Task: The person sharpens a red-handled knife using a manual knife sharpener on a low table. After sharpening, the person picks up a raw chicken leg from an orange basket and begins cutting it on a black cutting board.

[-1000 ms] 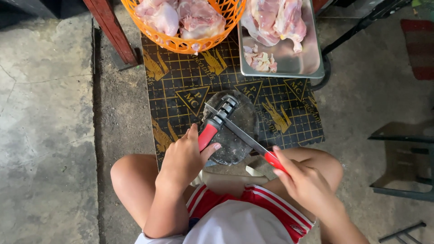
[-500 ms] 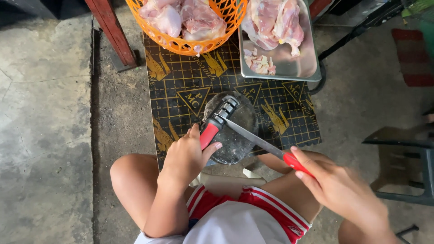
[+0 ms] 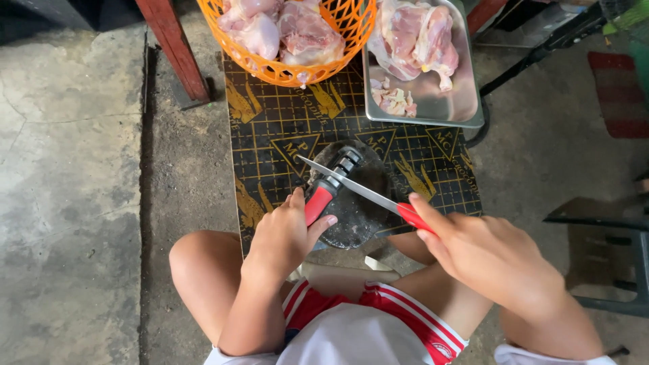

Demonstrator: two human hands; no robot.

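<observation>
My left hand [image 3: 286, 236] grips the red handle of a black pull-through knife sharpener [image 3: 332, 181], which rests on a round dark chopping block [image 3: 357, 209]. In my right hand [image 3: 488, 255] is a red-handled knife [image 3: 368, 193]. Its thin blade lies across the sharpener's slot, tip pointing up and left. Both hands are low in the view, above my bare knees. The block sits on a black mat with a gold pattern [image 3: 277, 142].
An orange plastic basket [image 3: 338, 54] of raw chicken and a steel tray [image 3: 466, 101] with more chicken pieces stand at the mat's far edge. A red post [image 3: 174, 47] rises at upper left. Dark metal chair frames [image 3: 608, 257] stand at right on the concrete floor.
My right hand pulled the knife back to the right, then pushed it forward again so the blade reaches further left through the sharpener. My left hand stayed put.
</observation>
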